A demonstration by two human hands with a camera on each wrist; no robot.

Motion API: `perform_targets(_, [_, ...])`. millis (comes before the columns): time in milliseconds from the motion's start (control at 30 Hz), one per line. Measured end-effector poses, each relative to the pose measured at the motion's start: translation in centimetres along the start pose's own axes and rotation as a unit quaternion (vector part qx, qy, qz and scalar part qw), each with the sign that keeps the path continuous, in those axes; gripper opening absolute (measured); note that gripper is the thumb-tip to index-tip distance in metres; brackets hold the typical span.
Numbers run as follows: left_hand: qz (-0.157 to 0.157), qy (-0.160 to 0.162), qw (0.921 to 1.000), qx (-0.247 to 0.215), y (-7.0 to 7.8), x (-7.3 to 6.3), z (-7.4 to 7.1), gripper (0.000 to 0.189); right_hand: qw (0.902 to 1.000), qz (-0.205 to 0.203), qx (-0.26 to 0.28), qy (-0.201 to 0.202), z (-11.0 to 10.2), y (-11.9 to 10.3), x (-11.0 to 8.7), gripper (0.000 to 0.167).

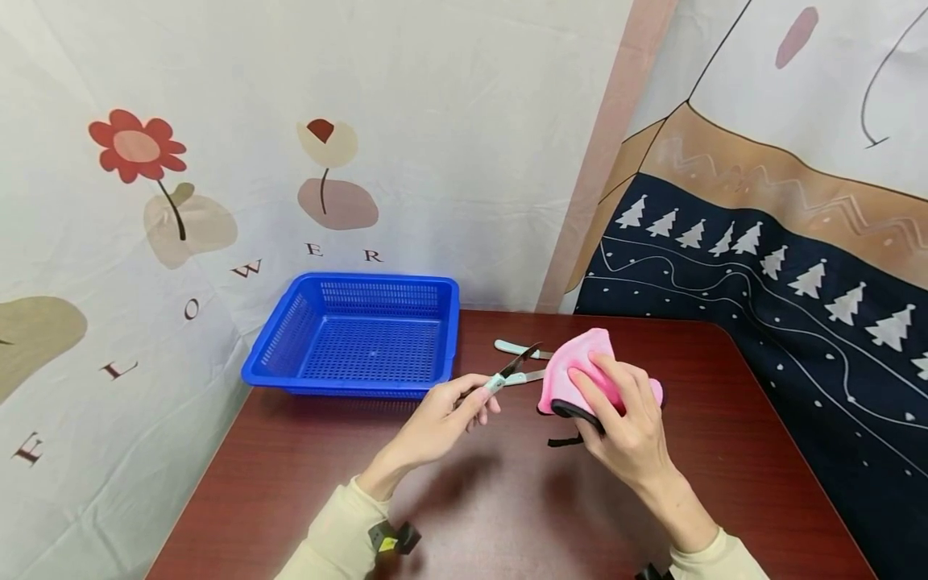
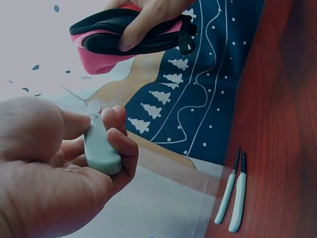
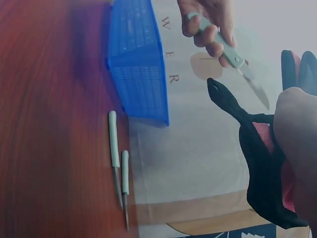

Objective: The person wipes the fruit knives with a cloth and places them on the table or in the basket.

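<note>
My left hand (image 1: 444, 419) grips a small knife (image 1: 496, 383) by its pale mint handle. The knife's bare blade (image 3: 255, 84) points toward the pink cloth in the right wrist view. That pink cloth (image 1: 576, 366), with black edging and a black loop, is held bunched in my right hand (image 1: 629, 419) above the table. Blade and cloth look slightly apart in the right wrist view. Two more mint-handled knives (image 3: 114, 141) lie side by side on the table; in the head view the cloth hides the ends of their blades.
A blue plastic basket (image 1: 455, 330) with perforated walls stands at the back left of the brown table (image 1: 522, 515). Behind the table hangs a printed fabric backdrop (image 1: 464, 145). Its dark part with white trees drapes along the right table edge.
</note>
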State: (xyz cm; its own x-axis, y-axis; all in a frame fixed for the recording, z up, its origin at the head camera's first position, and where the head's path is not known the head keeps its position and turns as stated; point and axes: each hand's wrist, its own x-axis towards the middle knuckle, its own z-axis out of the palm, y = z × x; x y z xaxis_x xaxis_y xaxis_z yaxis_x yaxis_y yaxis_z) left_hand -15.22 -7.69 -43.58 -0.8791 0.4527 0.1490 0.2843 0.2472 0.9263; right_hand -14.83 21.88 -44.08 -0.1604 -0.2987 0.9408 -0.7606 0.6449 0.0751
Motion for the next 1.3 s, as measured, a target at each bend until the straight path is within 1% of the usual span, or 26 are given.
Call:
perform_targets(200, [0.014,-0.01,0.9998,-0.006,0.0,0.1,0.0,0.03,0.9987,-0.035,0.008,-0.036,0.4,-0.4,0.1,0.034])
perform_targets(367, [0.025,-0.023,0.9994,-0.002,-0.2,0.3,0.2,0.029,0.995,-0.058,0.005,-0.082,0.7,-1.0,0.1,0.034])
perform_targets(533, [0.023,-0.024,0.999,0.028,-0.3,0.3,0.3,0.03,0.9907,-0.082,0.005,-0.108,1.3,-1.8,0.2,0.039])
perform_targets(600, [0.017,-0.026,0.9987,0.041,-0.2,0.2,0.3,0.03,0.9889,-0.094,0.004,-0.115,1.6,-2.2,0.3,0.04])
perform_targets(733, [0.012,-0.036,0.9982,0.047,-0.1,0.1,0.2,0.031,0.9839,-0.106,0.0,-0.144,1.9,-2.8,0.3,0.038])
perform_targets(867, [0.02,-0.038,0.9975,0.056,-0.1,0.0,0.3,0.031,0.98,-0.091,-0.007,-0.177,1.9,-3.2,0.2,0.038])
perform_targets(1067, [0.036,-0.028,0.9965,0.07,-0.2,0.0,0.4,0.032,0.9785,-0.061,-0.016,-0.196,1.7,-3.1,0.2,0.04])
perform_targets(1300, [0.054,-0.027,0.9963,0.061,-0.4,-0.1,0.3,0.034,0.9728,-0.027,-0.047,-0.225,1.0,-2.5,0.3,0.064])
